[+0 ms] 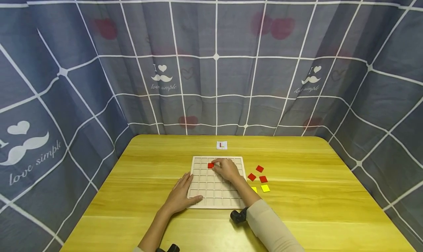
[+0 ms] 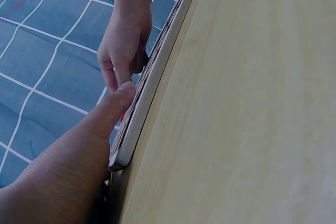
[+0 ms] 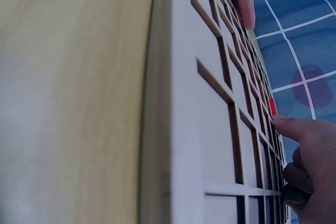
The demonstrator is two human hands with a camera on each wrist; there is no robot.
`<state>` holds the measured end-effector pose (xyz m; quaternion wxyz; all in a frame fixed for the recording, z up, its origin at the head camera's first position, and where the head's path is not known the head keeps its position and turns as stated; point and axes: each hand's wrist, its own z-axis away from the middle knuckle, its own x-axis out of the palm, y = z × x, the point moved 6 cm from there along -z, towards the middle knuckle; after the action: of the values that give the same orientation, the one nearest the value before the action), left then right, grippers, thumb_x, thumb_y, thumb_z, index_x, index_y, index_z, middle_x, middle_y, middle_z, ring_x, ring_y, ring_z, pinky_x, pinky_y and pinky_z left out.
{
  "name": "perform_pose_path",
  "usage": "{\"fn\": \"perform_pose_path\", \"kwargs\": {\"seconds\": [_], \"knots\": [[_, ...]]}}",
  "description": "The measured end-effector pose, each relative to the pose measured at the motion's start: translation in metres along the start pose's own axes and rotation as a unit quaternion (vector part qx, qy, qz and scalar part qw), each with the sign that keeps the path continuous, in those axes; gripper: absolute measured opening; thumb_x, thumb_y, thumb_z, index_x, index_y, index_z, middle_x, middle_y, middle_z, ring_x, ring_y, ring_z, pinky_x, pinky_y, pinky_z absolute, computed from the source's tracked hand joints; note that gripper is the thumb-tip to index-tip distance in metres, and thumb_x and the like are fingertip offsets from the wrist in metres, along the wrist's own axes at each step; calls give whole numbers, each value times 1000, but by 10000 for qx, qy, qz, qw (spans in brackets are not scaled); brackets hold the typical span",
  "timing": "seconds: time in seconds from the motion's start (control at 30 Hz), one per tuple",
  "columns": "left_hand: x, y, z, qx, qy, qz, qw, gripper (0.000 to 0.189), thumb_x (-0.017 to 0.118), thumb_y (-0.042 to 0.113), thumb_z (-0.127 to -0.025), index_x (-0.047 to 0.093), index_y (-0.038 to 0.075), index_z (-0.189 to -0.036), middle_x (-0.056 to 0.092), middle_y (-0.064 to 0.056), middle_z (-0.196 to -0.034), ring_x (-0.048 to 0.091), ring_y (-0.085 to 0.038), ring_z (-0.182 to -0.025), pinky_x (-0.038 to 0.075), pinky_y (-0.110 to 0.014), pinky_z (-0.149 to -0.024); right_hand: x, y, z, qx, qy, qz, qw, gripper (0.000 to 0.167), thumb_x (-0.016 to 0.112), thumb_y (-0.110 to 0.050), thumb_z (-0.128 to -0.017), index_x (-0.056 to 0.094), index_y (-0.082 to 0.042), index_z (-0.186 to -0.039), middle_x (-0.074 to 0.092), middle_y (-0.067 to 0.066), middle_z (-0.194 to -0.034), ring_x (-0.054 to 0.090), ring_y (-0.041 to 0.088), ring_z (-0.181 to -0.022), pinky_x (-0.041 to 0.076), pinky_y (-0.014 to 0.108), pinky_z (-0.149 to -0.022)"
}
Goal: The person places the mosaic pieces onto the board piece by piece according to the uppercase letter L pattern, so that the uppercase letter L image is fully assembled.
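A square wooden grid board lies on the table. One red square tile sits in a cell near its far edge. My right hand reaches over the board, and a fingertip touches this tile at its right side. In the right wrist view, one extended finger of the right hand meets the red tile while other fingers fold beneath. Spread along the board's left edge, my left hand rests with the thumb over the near-left corner. The left wrist view shows the left thumb by the board's edge.
Right of the board lie loose red tiles and yellow tiles, one yellow partly hidden by the right arm. Behind the board is a small printed pattern card. A grid-patterned curtain surrounds the wooden table.
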<state>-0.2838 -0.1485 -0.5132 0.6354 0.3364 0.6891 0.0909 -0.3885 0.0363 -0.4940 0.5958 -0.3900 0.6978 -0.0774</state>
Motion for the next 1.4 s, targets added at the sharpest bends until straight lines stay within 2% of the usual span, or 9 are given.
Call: {"fn": "perform_pose_path", "kwargs": {"seconds": [0.13, 0.3, 0.47, 0.67, 0.87, 1.13, 1.4], "knots": [[1, 0, -1, -6, 9, -25, 10000, 96, 60, 63, -77, 30, 2, -144, 21, -15, -150, 16, -34, -137, 20, -56, -105, -1, 1, -1, 22, -20, 43, 10000, 26, 69, -21, -84, 70, -13, -109, 39, -7, -48, 26, 5, -42, 22, 22, -38], [2, 0, -2, -14, -17, -57, 10000, 95, 61, 62, -77, 30, 2, -144, 21, -15, -150, 16, -34, -137, 20, -55, -105, -2, 6, 2, 228, -85, -176, 9995, 30, 69, -20, -83, 67, -12, -112, 36, -7, -48, 24, 5, -42, 21, 22, -38], [3, 1, -1, 10, -47, -32, 10000, 95, 61, 62, -77, 29, 2, -144, 21, -16, -150, 16, -35, -137, 20, -56, -105, -12, 16, 13, 381, 119, -521, 9978, 30, 69, -16, -82, 67, -12, -112, 30, -8, -45, 23, 5, -40, 23, 21, -38], [1, 1, 0, 9, 18, -29, 10000, 96, 61, 62, -76, 30, 2, -144, 21, -15, -150, 15, -33, -137, 19, -55, -105, -42, 27, 34, 451, 653, -1060, 9912, 27, 70, -13, -82, 68, -9, -109, 31, -6, -46, 24, 7, -41, 23, 21, -40], [0, 1, -1, 30, 43, -40, 10000, 95, 63, 60, -76, 31, 1, -143, 22, -16, -150, 16, -33, -137, 18, -54, -106, -79, 45, 56, 620, 1026, -1234, 9851, 29, 68, -10, -84, 66, -6, -112, 29, -4, -45, 21, 6, -38, 20, 18, -38], [1, 0, 0, 10, 18, -52, 10000, 95, 63, 60, -76, 30, 2, -144, 21, -15, -150, 15, -33, -137, 17, -53, -107, -116, 83, 79, 955, 1463, -835, 9811, 32, 68, -15, -85, 65, -5, -114, 31, -3, -47, 22, 7, -39, 22, 20, -36], [0, 0, 1, 12, 10, -48, 10000, 95, 62, 61, -76, 30, 2, -144, 20, -15, -150, 15, -33, -138, 17, -54, -106, -118, 114, 98, 1418, 1150, -420, 9823, 39, 70, -24, -83, 64, -2, -115, 33, -1, -48, 26, 11, -41, 23, 23, -37]]}}
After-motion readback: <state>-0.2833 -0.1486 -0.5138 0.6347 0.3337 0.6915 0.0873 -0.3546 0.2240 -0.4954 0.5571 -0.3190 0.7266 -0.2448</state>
